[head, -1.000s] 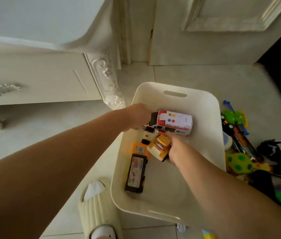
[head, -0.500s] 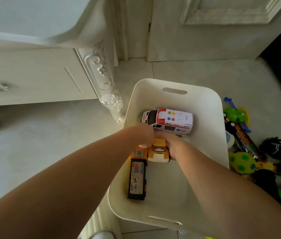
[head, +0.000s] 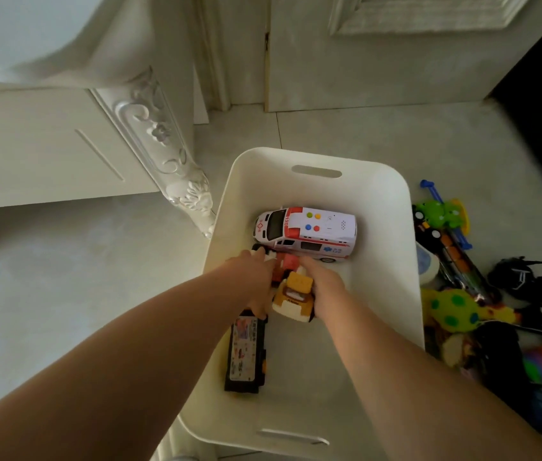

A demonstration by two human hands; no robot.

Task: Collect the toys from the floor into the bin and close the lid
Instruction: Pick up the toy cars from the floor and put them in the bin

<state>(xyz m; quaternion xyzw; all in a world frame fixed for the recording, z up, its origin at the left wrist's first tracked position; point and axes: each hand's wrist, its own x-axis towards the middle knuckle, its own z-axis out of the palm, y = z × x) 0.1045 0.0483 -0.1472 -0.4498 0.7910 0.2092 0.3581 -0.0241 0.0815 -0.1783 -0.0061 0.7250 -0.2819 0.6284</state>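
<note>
Flanking the bin (head: 379, 201): carved cabinet leg (head: 163, 144), spotted toy (head: 452, 309).

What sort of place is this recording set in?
Probably a room in a home, perhaps a bedroom: a carved white cabinet and a panelled door stand on a tiled floor, with toys heaped beside a white storage bin.

I record a pale tiled floor (head: 63, 294) carrying 1 white bin (head: 392, 207); a toy pile (head: 455, 307) lies just beside it at 3 o'clock.
</note>
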